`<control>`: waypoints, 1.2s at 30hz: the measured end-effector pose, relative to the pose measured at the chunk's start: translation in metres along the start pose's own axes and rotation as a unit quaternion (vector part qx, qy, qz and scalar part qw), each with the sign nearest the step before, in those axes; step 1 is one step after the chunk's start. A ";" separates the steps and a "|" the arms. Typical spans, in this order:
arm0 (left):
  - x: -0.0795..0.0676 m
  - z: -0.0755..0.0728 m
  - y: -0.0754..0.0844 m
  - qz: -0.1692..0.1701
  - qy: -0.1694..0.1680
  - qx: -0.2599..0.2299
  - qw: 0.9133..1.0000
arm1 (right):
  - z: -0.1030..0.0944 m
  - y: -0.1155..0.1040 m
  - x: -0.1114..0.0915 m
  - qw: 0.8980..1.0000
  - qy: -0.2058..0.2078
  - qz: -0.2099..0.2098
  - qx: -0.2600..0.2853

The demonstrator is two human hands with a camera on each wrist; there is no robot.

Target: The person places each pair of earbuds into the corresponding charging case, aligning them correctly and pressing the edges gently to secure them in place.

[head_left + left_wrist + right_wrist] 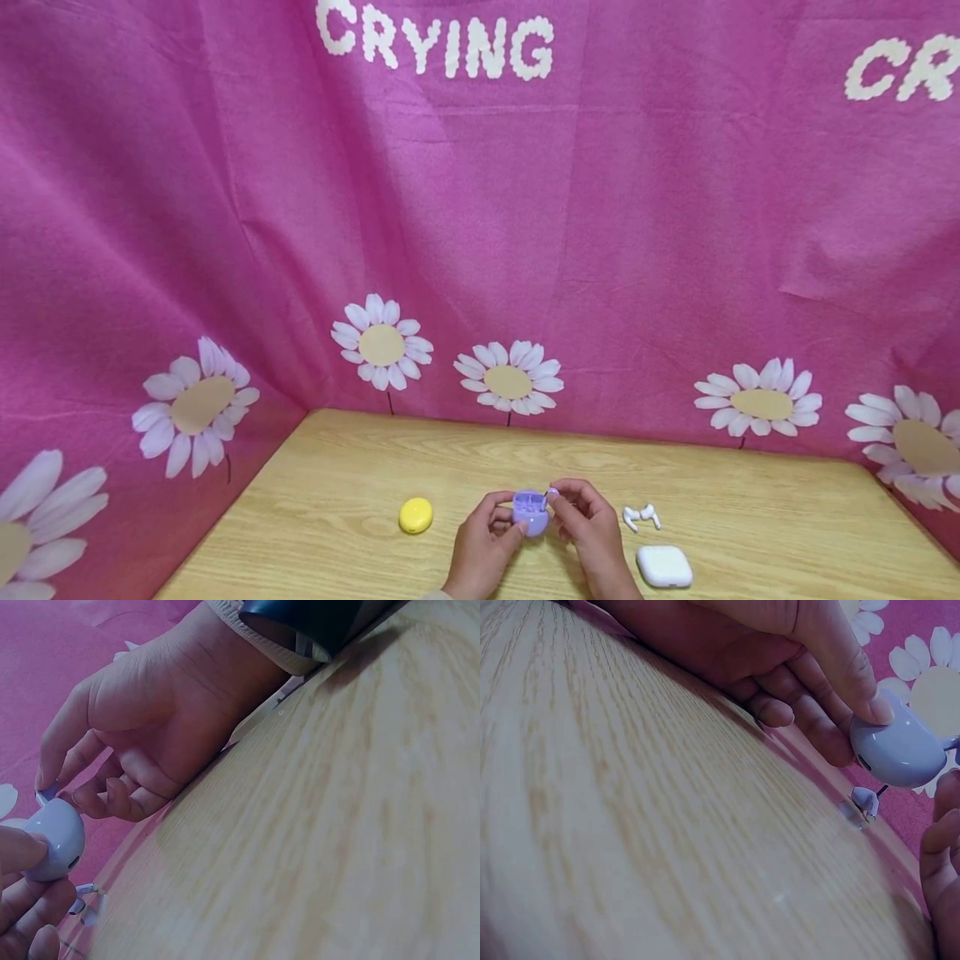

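A small glossy purple earbud case point(531, 522) is held just over the table with its lid raised. My left hand point(483, 546) grips it from the left, thumb on its front. At the case's right edge, my right hand point(592, 533) pinches a purple earbud point(552, 494) between thumb and forefinger. The left wrist view shows the case point(60, 838) under the left thumb, with the right hand point(142, 727) at the earbud's stem. In the right wrist view the left thumb presses on the rounded case point(900, 746); the right fingers point(943, 840) show at the edge.
A yellow round case point(416, 516) lies to the left on the wooden table point(337, 483). Two white earbuds point(641, 517) and a closed white case point(664, 567) lie to the right. A pink daisy-printed cloth point(637, 250) hangs behind the table and along its left side.
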State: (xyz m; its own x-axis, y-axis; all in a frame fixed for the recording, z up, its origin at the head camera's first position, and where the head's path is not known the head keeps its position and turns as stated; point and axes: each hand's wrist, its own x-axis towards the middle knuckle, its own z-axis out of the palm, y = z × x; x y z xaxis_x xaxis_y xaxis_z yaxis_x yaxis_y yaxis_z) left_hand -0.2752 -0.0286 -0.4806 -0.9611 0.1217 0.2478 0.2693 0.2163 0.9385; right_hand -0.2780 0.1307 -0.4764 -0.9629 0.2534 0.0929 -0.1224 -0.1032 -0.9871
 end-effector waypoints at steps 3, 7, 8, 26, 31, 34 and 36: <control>-0.002 0.000 0.000 0.004 -0.001 -0.004 1.000 | 0.000 0.001 -0.001 1.000 -0.005 0.000 -0.005; -0.003 0.000 0.000 0.010 -0.002 -0.010 1.000 | 0.000 0.001 -0.001 1.000 -0.012 -0.007 -0.011; -0.003 0.000 0.000 0.011 -0.002 -0.010 1.000 | 0.000 0.001 -0.001 1.000 -0.015 -0.011 -0.013; 0.001 0.003 0.000 0.013 0.000 -0.017 1.000 | -0.001 0.001 0.002 0.998 -0.035 -0.024 -0.049; -0.002 -0.001 -0.001 0.016 -0.004 -0.011 1.000 | 0.001 0.000 -0.001 0.998 -0.042 -0.017 -0.047; -0.002 -0.001 -0.001 0.020 -0.005 -0.012 1.000 | 0.001 -0.001 -0.001 0.998 -0.040 -0.016 -0.045; -0.001 -0.001 -0.001 0.021 -0.007 -0.013 1.000 | 0.001 0.000 0.000 0.998 -0.039 -0.014 -0.045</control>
State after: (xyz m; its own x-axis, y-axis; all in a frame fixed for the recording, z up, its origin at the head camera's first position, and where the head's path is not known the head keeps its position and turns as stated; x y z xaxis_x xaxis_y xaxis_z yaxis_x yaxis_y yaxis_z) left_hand -0.2746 -0.0299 -0.4821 -0.9483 0.1432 0.2831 0.3068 0.1861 0.9334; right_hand -0.2777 0.1298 -0.4758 -0.9756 0.1791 0.1274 -0.1313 -0.0102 -0.9913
